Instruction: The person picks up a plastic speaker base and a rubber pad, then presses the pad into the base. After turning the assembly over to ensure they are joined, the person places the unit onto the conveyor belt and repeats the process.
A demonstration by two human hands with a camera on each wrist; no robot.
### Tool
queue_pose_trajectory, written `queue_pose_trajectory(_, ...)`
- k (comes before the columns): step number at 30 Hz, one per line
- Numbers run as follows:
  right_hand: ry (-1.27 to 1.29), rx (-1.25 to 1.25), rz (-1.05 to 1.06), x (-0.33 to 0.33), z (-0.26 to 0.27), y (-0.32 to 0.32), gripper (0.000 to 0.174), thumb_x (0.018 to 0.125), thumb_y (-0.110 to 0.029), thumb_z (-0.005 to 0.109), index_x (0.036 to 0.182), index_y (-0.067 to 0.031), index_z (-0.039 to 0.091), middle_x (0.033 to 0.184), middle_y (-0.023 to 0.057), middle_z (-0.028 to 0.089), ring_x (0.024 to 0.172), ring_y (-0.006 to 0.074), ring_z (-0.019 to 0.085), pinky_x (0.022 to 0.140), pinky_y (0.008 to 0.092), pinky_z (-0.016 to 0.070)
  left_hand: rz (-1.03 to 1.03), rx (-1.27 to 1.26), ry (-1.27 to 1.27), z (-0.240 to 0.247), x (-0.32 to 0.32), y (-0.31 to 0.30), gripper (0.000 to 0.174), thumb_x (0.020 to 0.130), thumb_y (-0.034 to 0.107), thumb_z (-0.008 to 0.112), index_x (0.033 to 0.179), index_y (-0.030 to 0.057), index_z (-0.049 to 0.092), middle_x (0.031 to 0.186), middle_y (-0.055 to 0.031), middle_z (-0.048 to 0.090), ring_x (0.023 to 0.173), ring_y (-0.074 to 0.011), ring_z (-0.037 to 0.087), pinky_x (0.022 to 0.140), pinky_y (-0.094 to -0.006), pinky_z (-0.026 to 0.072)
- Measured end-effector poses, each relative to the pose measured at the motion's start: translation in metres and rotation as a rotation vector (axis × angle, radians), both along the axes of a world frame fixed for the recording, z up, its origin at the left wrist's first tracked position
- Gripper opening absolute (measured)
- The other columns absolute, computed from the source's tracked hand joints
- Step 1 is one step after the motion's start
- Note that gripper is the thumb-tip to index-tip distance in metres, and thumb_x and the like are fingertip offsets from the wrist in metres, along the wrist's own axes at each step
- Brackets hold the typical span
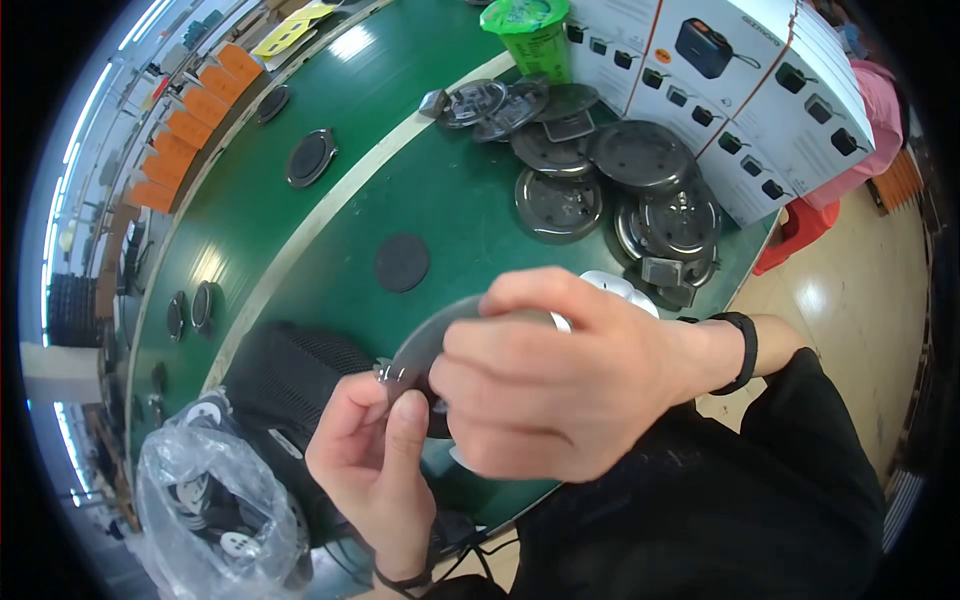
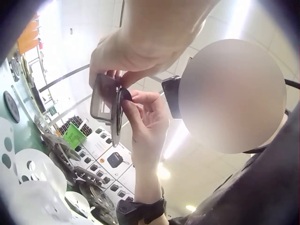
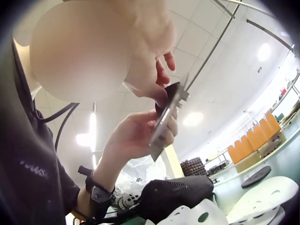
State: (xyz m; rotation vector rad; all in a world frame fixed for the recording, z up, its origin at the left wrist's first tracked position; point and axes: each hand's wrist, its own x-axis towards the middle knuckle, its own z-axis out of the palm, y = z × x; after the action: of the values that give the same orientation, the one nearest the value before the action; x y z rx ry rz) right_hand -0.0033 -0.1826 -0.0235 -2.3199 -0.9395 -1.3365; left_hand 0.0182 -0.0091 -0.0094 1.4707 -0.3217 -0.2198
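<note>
Both hands work close together in front of the body on a smoky, see-through plastic disc [image 1: 425,345] with a square frame standing out from one side. My left hand [image 1: 370,455] holds this disc by its edge between thumb and fingers. My right hand [image 1: 560,385] covers much of it from the head view. In the left wrist view a thin black round pad [image 2: 125,96] lies against the disc's face, its edge pinched by the right thumb and fingers. The right wrist view shows the disc [image 3: 166,119] edge-on, with the pad [image 3: 171,91] between it and the right thumb.
Another black round pad [image 1: 402,263] lies on the green table. Smoky discs [image 1: 640,160] pile up before white printed boxes [image 1: 720,80] and a green cup [image 1: 535,40]. White perforated discs [image 3: 262,197] lie near the hands. A black mesh bag [image 1: 300,370] and plastic sack [image 1: 215,490] stand left.
</note>
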Motion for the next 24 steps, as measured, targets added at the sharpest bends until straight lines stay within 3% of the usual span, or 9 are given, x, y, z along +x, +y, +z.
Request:
queue_pose_trajectory(5, 0.412, 0.335, 0.072, 0.0, 0.009, -0.003, 0.026, 0.062, -0.007, 0.07, 0.086, -0.0012, 0.061, 0.086, 0.006, 0.056, 0.076, 0.0217, 0.051, 0.061, 0.0259, 0.0438, 0.047, 0.027, -0.089, 0.003, -0.003, -0.009, 0.009, 0.086, 0.005, 0.056, 0.087, -0.0035, 0.053, 0.078, -0.0017, 0.058, 0.071, -0.0041, 0.05, 0.067, -0.0161, 0.0375)
queue_pose_trajectory(8, 0.471, 0.297, -0.056, -0.016, 0.023, 0.005, 0.019, 0.064, -0.003, 0.068, 0.082, -0.0033, 0.063, 0.085, 0.0053, 0.058, 0.076, 0.021, 0.049, 0.065, 0.0328, 0.0465, 0.086, 0.065, -0.173, -0.002, -0.005, -0.008, 0.009, 0.087, 0.004, 0.054, 0.091, -0.0039, 0.052, 0.08, -0.0026, 0.058, 0.069, -0.0043, 0.049, 0.065, -0.0162, 0.0372)
queue_pose_trajectory(13, 0.058, 0.176, 0.061, -0.022, 0.017, 0.015, 0.013, 0.063, 0.004, 0.06, 0.07, -0.0064, 0.058, 0.088, 0.0086, 0.062, 0.079, 0.0275, 0.061, 0.08, 0.056, 0.0465, 0.189, -0.078, -0.1, -0.003, 0.011, 0.005, 0.002, 0.089, 0.001, 0.048, 0.09, -0.0001, 0.047, 0.086, -0.0058, 0.058, 0.078, -0.0073, 0.053, 0.071, -0.0172, 0.0401)
queue_pose_trajectory(17, 0.389, 0.472, 0.276, -0.043, 0.036, 0.005, 0.014, 0.062, 0.004, 0.063, 0.073, -0.0041, 0.06, 0.082, 0.0115, 0.065, 0.071, 0.0184, 0.065, 0.068, 0.0412, 0.0543, 0.202, -0.044, -0.094, -0.006, 0.026, 0.001, 0.006, 0.09, 0.002, 0.047, 0.087, 0.0032, 0.042, 0.077, -0.0019, 0.057, 0.069, -0.0018, 0.046, 0.061, -0.0162, 0.0372)
queue_pose_trajectory(18, 0.47, 0.527, 0.259, -0.046, 0.04, 0.001, 0.014, 0.063, 0.002, 0.065, 0.074, -0.0051, 0.062, 0.079, 0.0092, 0.064, 0.067, 0.0166, 0.063, 0.064, 0.0363, 0.0512, 0.193, 0.005, -0.066, -0.004, 0.021, -0.002, 0.007, 0.09, 0.001, 0.048, 0.086, 0.0032, 0.042, 0.075, -0.0011, 0.057, 0.068, -0.0011, 0.046, 0.06, -0.0157, 0.0366)
queue_pose_trajectory(21, 0.633, 0.569, 0.134, -0.035, 0.044, -0.007, 0.014, 0.066, -0.003, 0.072, 0.078, -0.0078, 0.067, 0.071, 0.0022, 0.061, 0.058, 0.0111, 0.057, 0.051, 0.0218, 0.042, 0.134, 0.019, -0.191, 0.005, 0.003, -0.009, 0.017, 0.087, -0.005, 0.046, 0.104, -0.005, 0.043, 0.099, -0.0098, 0.054, 0.079, -0.0129, 0.057, 0.074, -0.0227, 0.0436)
queue_pose_trajectory(22, 0.647, 0.591, 0.182, -0.03, 0.046, -0.009, 0.026, 0.067, -0.002, 0.069, 0.092, -0.0091, 0.063, 0.074, 0.0025, 0.061, 0.06, 0.0131, 0.057, 0.053, 0.0232, 0.0436, 0.14, 0.032, -0.255, 0.008, -0.003, -0.016, 0.023, 0.087, -0.006, 0.045, 0.109, -0.0068, 0.043, 0.106, -0.012, 0.053, 0.082, -0.0163, 0.059, 0.077, -0.0249, 0.0448)
queue_pose_trajectory(23, 0.661, 0.614, 0.229, -0.025, 0.047, -0.011, 0.039, 0.068, -0.001, 0.066, 0.105, -0.0103, 0.058, 0.076, 0.0029, 0.06, 0.062, 0.0152, 0.058, 0.054, 0.0246, 0.0451, 0.184, -0.006, -0.387, 0.007, -0.007, -0.019, 0.035, 0.084, -0.01, 0.043, 0.119, -0.0098, 0.039, 0.123, -0.0179, 0.043, 0.091, -0.0272, 0.061, 0.086, -0.031, 0.0441)
queue_pose_trajectory(24, 0.675, 0.636, 0.277, -0.021, 0.049, -0.012, 0.051, 0.069, -0.001, 0.063, 0.118, -0.0116, 0.054, 0.078, 0.0032, 0.06, 0.065, 0.0172, 0.058, 0.056, 0.026, 0.0466, 0.16, 0.275, -0.603, 0.001, -0.006, -0.007, 0.033, 0.08, -0.014, 0.044, 0.112, -0.009, 0.049, 0.114, -0.0207, 0.052, 0.087, -0.0287, 0.061, 0.081, -0.0301, 0.0454)
